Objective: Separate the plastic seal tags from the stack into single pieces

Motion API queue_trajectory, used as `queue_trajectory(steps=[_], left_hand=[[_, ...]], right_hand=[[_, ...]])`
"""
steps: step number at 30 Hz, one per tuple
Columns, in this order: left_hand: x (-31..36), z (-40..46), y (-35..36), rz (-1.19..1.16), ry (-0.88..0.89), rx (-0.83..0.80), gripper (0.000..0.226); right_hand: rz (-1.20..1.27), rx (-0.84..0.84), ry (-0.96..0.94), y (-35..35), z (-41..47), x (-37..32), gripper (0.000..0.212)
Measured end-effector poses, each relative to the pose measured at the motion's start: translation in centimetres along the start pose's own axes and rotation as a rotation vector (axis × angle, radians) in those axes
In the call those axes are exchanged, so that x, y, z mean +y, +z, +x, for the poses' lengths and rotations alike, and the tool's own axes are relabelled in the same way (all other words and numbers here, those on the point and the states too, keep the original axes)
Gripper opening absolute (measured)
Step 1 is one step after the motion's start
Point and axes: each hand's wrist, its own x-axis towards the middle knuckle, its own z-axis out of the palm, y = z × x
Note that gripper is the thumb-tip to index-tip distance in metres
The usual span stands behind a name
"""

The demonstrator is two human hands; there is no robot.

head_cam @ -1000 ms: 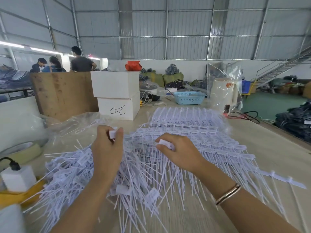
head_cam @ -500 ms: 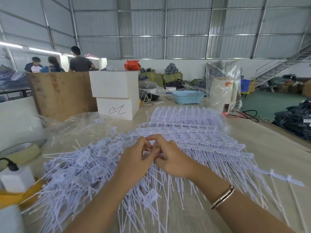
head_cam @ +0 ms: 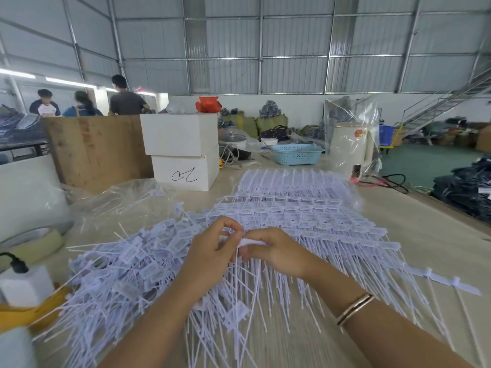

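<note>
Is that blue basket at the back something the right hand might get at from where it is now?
Probably not: the blue basket sits far across the table, beyond the tag stack, and the right hand is busy pinching a tag strip.

A pale wooden table (head_cam: 430,235) carries the stack of joined seal tags (head_cam: 305,208), a loose heap of single tags (head_cam: 127,264), two white boxes (head_cam: 183,152), a blue basket (head_cam: 296,154) and clear plastic wrap (head_cam: 119,200)

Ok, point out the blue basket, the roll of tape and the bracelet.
blue basket (head_cam: 297,154): head view, front wall.
roll of tape (head_cam: 34,241): head view, outer side.
bracelet (head_cam: 354,308): head view, band on the right wrist.
</note>
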Motion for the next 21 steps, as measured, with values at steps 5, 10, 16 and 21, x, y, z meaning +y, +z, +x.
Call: queue_trajectory(steps=[5,10,16,21], left_hand=[[0.3,0.2,-0.3,-0.205,-0.116,0.015,0.014],[0.0,0.9,-0.9,-0.486,-0.292,0.192,0.018],[-0.5,1.0,-2.8,-0.050,-0.030,0.452,0.012],[-2.5,1.2,-5.0,0.296,-0.021,0.607,0.014]], right_hand=[[-0.043,0.062,-0.063,0.4,0.1,0.1,0.018],[-0.123,0.172,-0.208,0.5,0.0,-0.4,0.031],[0.150,0.222,-0.107,-0.7,-0.1,-0.2,0.031],[0.323,0.202,0.047,-1.5,0.4,0.4,0.031]])
